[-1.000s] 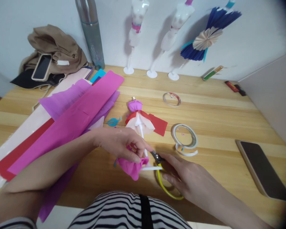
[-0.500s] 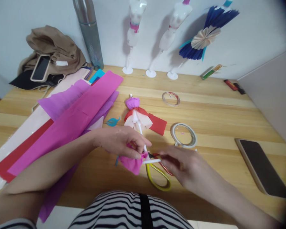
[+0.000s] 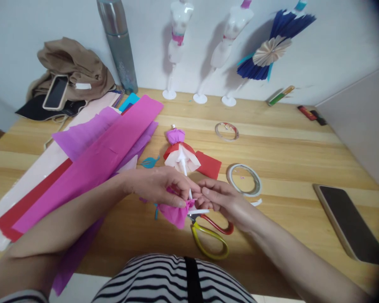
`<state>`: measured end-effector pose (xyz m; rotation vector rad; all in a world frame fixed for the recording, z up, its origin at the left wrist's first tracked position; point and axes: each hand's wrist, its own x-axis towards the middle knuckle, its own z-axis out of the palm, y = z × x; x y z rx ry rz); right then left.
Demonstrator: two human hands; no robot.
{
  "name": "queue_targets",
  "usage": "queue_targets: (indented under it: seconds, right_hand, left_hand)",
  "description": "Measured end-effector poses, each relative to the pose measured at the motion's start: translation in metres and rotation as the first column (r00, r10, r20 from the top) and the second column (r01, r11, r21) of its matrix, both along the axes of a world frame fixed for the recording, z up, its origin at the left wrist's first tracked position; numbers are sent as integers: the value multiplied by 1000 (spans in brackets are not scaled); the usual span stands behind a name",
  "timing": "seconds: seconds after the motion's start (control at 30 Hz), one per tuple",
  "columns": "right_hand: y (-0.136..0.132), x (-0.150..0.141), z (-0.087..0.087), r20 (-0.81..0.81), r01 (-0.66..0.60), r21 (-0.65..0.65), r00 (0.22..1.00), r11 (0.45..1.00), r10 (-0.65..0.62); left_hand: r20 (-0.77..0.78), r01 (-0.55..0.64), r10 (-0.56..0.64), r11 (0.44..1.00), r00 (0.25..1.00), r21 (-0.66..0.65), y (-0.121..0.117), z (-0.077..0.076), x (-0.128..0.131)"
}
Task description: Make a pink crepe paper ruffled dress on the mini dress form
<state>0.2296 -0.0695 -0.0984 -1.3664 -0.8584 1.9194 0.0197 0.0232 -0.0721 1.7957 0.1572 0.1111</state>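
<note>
A small paper doll (image 3: 180,155) lies on the wooden table (image 3: 287,147), with a pink top, a red and white skirt and a thin white stem. My left hand (image 3: 159,187) pinches a gathered bunch of pink crepe paper (image 3: 176,213) against the lower end of the stem. My right hand (image 3: 222,201) meets it from the right, fingertips closed on the stem and a short white strip (image 3: 198,211). The scissors (image 3: 210,235) with yellow and red handles lie on the table just below both hands, untouched.
Long sheets of pink, purple, red and pale crepe paper (image 3: 91,160) cover the left side. Two tape rolls (image 3: 244,179) lie right of the doll, a phone (image 3: 350,223) at the far right. A flask (image 3: 118,44), white mannequin stands (image 3: 177,46) and a blue paper fan dress (image 3: 271,50) line the back wall.
My right hand let go of the scissors, which now lie on the table, and moved up to pinch the stem beside my left hand. The left hand stayed on the pink paper.
</note>
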Motion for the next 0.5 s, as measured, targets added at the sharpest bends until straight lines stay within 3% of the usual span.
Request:
queue_targets:
  seconds: [0.1,0.33,0.5]
  right_hand:
    - [0,-3,2,-131,13,-57,991,998,-21]
    - [1,-1,6,-149,-95,-12,985,995,92]
    - [5,-11,7,-114,-81,-23,990,996,78]
  left_hand:
    - [2,-12,12,1000,1000,9,0,5,0]
    - [25,-27,26,1000,999,9,4,29,-6]
    - [38,59,-60,998,997,33,3,26,-3]
